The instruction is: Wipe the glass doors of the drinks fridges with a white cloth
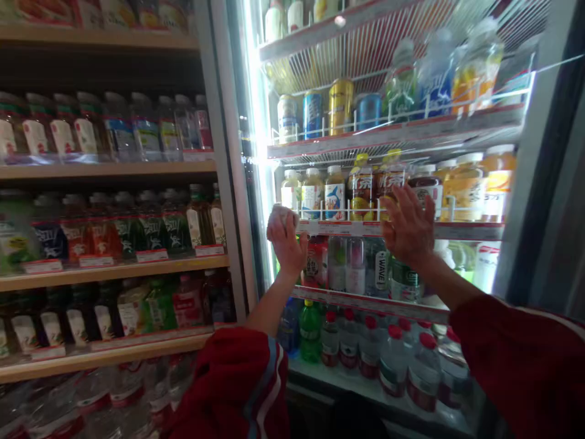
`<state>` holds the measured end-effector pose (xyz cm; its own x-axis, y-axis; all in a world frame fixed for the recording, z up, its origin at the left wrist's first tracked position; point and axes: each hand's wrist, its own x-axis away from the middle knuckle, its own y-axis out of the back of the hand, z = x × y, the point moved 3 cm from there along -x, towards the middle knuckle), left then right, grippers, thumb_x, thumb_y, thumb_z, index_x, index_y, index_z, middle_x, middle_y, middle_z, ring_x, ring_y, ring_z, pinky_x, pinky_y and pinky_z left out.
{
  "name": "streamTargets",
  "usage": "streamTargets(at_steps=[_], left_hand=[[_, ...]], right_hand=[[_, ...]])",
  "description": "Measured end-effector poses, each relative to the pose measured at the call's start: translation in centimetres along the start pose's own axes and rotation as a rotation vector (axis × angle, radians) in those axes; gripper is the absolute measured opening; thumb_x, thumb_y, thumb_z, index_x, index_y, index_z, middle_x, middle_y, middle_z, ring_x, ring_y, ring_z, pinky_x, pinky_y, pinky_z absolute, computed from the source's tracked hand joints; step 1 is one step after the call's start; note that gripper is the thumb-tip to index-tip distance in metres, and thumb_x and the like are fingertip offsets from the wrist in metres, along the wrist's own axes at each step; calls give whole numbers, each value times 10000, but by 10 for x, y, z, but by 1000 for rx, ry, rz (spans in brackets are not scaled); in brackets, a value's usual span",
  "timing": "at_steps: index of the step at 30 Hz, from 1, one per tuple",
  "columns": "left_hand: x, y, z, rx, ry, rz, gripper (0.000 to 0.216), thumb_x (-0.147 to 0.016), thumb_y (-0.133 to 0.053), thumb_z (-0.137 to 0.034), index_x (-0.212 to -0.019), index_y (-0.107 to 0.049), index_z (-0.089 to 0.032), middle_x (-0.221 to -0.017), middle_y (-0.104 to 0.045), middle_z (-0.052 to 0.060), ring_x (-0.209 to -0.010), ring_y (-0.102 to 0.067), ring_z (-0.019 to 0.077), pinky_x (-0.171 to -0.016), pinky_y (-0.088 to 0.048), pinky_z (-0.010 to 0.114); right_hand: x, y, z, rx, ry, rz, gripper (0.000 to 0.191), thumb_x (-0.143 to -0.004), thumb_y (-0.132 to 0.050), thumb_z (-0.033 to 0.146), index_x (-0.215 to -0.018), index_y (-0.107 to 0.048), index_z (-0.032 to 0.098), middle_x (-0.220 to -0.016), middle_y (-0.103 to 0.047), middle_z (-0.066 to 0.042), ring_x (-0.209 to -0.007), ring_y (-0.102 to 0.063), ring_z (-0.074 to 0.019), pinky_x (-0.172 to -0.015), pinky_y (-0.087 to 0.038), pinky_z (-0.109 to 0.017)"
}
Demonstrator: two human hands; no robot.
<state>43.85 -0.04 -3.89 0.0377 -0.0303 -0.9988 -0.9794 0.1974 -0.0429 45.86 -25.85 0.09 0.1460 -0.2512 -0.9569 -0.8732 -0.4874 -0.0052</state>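
Observation:
My left hand (287, 241) is closed on a pale, crumpled cloth (282, 214) at the left end of a lit cooler's middle shelf edge (333, 228). My right hand (409, 225) has its fingers spread and holds nothing that I can see. It is in front of the same shelf, nearest to a tea bottle (393, 171) with a yellow cap and a dark bottle (426, 183) with a white label. Whether its fingertips touch the wire rail or a bottle, I cannot tell. Three small bottles, one with a blue whale label (335, 194), stand between the hands.
Above, a shelf holds cans such as a gold can (340, 107) and several bottles. Red-capped water bottles (423, 372) and a green bottle (310, 331) line the cooler's bottom. To the left, wooden shelves (109, 271) carry rows of drinks. The cooler's frame (228, 122) stands between.

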Motion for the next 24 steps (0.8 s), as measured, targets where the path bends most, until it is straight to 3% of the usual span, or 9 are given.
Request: streamTargets(at_steps=[3,6,10,13,19,21,24], left_hand=[[7,-5,-20,81,-133,51,557,-909,-369,-417,-1407,-310,-175,-1550,-131,104,-1421,-92,286,-1128,-179,505],[12,-6,-29,90,-230,113,552,-911,-364,-411,-1417,-294,-201,-1547,-161,82,-1421,-107,271,-1133,-175,497],[9,-2,-13,40,-117,79,608,-924,-323,-429,-1453,-190,-161,-1527,-213,121,-1415,-139,258,-1125,-198,488],[5,0,-10,14,-17,21,640,-923,-314,-446,-1461,-152,-139,-1528,-203,134,-1416,-124,269,-1122,-203,493],[11,-7,-33,-12,-162,62,644,-912,-345,-455,-1458,-183,-155,-1540,-170,109,-1416,-118,286,-1135,-188,481],[14,-6,-27,-4,-184,81,627,-916,-341,-449,-1457,-194,-168,-1541,-170,103,-1417,-119,279,-1134,-191,475],[13,-2,-7,-17,-99,54,653,-917,-328,-483,-1463,-161,-167,-1540,-165,120,-1418,-115,277,-1124,-200,491]], right_hand=[[1,-1,-1,-6,-19,20,454,-887,-338,335,-1320,-435,235,-1441,-400,-91,-1354,-319,-244,-1094,-193,-505],[2,0,-1,-10,35,-38,456,-886,-346,322,-1302,-465,177,-1412,-429,-144,-1346,-334,-260,-1094,-190,-498],[2,2,1,1,78,-120,435,-886,-355,322,-1256,-511,156,-1373,-472,-159,-1326,-372,-259,-1091,-208,-479],[1,4,2,-14,5,-51,419,-884,-373,320,-1243,-522,162,-1373,-477,-148,-1329,-372,-247,-1096,-213,-472],[0,8,4,-55,-78,10,416,-870,-387,312,-1225,-540,157,-1378,-477,-144,-1342,-354,-237,-1109,-205,-469],[1,8,4,-58,-78,2,408,-866,-393,305,-1208,-552,148,-1363,-492,-149,-1337,-363,-236,-1110,-208,-463],[1,9,4,-47,-74,-11,392,-865,-398,297,-1189,-563,151,-1342,-513,-148,-1327,-379,-236,-1106,-220,-465]])
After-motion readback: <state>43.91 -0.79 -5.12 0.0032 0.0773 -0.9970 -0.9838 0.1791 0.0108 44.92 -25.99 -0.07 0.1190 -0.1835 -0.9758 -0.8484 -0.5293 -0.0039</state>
